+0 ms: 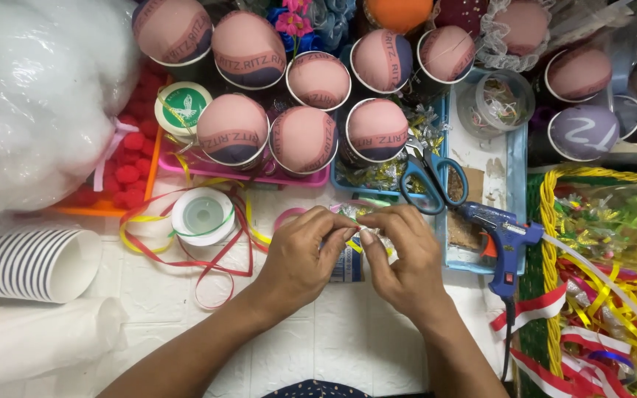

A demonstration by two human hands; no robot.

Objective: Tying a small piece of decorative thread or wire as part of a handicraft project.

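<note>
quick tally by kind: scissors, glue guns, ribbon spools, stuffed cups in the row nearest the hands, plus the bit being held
Scissors: 1
Glue gun: 1
Ribbon spools: 2
Stuffed cups, nearest row: 3
Tinsel piece: 1
Total: 8

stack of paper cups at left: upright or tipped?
Tipped. The cup stack lies on its side on the table, its open mouth facing right.

Blue glue gun (501, 239), scissors (432, 177), stacked paper cups (31, 263), ribbon spool (203, 215).
</note>
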